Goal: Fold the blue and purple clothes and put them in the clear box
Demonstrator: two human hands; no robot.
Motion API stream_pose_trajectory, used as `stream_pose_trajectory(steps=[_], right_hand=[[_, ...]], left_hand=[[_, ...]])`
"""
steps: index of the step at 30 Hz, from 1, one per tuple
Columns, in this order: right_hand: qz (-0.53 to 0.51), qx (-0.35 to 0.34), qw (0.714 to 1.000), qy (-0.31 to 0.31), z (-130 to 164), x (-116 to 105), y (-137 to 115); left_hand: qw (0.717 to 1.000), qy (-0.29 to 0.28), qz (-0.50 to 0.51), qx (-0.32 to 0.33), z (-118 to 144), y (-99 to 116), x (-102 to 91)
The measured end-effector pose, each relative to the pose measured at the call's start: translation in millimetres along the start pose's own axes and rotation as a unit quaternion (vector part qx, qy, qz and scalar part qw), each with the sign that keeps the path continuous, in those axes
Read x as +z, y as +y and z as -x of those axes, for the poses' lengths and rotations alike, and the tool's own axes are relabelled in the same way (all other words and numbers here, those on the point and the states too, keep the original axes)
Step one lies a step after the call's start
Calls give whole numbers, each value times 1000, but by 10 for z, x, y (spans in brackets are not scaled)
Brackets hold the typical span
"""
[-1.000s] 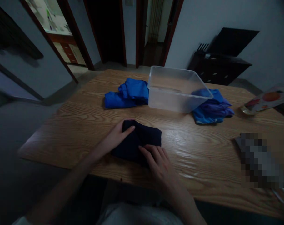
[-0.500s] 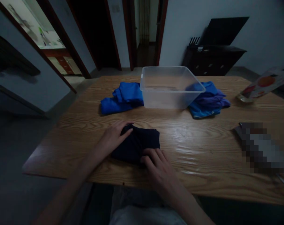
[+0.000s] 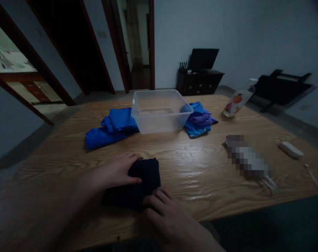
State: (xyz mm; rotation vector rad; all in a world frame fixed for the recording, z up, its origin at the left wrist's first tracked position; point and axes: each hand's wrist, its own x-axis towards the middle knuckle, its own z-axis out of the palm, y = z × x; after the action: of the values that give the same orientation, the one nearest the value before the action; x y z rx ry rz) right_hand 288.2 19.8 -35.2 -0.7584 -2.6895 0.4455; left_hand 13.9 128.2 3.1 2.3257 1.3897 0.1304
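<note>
Pressing flat left hand (image 3: 117, 172) and flat, open right hand (image 3: 165, 213) down on small folded dark navy cloth (image 3: 138, 182) on wooden table (image 3: 200, 175), keeping folds from popping up.

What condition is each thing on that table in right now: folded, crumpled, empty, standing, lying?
Dark navy cloth: folded into a compact bundle, flat on the table.
Left hand: resting open on the cloth's left side.
Right hand: fingers on the cloth's near edge.
Clear plastic bin: upright, looks empty.
Blue garment: loosely folded left of the bin.
Blue and purple garment: crumpled right of the bin.
Bottle: appears tilted.
</note>
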Motion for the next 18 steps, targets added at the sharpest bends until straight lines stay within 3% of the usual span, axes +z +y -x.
stream_pose_trajectory(steps=[5, 8, 11, 13, 18], right_hand=[[100, 9, 980, 172, 292, 156, 317], [139, 3, 969, 203, 388, 150, 559], [173, 2, 959, 223, 425, 107, 786], [188, 9, 948, 257, 436, 127, 936], [176, 60, 939, 289, 449, 311, 1190]], left_hand=[[995, -94, 37, -16, -122, -109, -109], [983, -165, 70, -38, -144, -42, -274], [969, -189, 155, -42, -177, 67, -526], [956, -171, 236, -37, -233, 112, -695], [904, -17, 423, -48, -602, 104, -1001]])
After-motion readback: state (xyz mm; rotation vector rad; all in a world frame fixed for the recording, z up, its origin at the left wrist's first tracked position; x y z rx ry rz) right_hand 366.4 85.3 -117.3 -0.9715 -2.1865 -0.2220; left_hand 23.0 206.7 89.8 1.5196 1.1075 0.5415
